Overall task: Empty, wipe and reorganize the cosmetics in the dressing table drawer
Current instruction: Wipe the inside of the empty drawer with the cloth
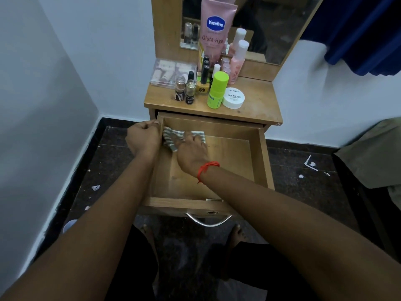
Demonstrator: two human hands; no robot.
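Wiping step: right hand (192, 149) bunches striped cloth (171, 137) in drawer (263, 159) far-left corner; left hand (143, 135) grips left wall. Next, likely: sweep rightward, nearward.

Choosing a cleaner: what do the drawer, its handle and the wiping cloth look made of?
The drawer looks like wood-grain laminate board, smooth, slightly glossy. Its handle seems polished metal: silvery, reflective. The cloth is soft fabric, grey-and-white striped, crumpled.

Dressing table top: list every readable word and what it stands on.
"Vaseline", "Gluta-Hya": tall pink plastic tube.
"zudio", "NAIL POLISH": round white jar; its smaller line is blurred.
Lime-green bottle, small nail polish bottles: labels too small to read.
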